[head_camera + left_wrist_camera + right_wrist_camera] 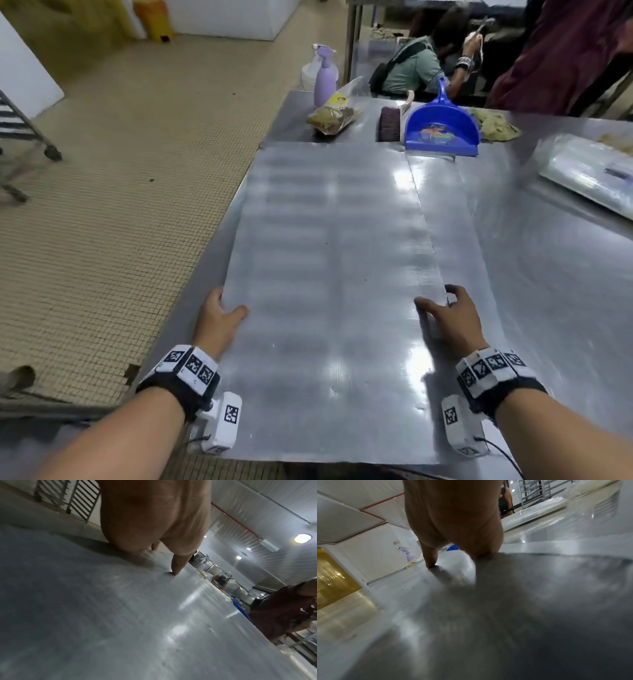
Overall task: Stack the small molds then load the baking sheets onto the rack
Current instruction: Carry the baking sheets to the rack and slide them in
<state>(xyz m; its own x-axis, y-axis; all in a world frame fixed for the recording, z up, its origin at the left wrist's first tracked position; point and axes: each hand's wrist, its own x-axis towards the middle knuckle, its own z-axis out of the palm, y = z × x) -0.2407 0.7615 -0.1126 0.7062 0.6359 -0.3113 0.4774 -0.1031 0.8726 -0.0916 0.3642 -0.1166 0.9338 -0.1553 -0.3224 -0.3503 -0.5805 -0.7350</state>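
Observation:
A large flat metal baking sheet [329, 274] lies lengthways on the steel table [548, 274], its near end over the table's front edge. My left hand [219, 318] grips its left edge, thumb on top and fingers curled under. My right hand [448, 315] grips the right edge the same way, thumb on top. The left wrist view shows the left hand [154, 520] with its thumb pressed onto the baking sheet [120, 615]. The right wrist view shows the right hand [453, 517] with its thumb on the baking sheet [505, 615]. A second sheet [442, 205] pokes out from under the first on the right. No small molds are in view.
At the table's far end sit a blue dustpan [442, 126], a brush [390, 124], a purple spray bottle [324, 77], a bag of food [330, 116] and a cloth [496, 125]. A plastic-wrapped roll [589, 171] lies at right. A wheeled rack [20, 126] stands at far left. People work beyond the table.

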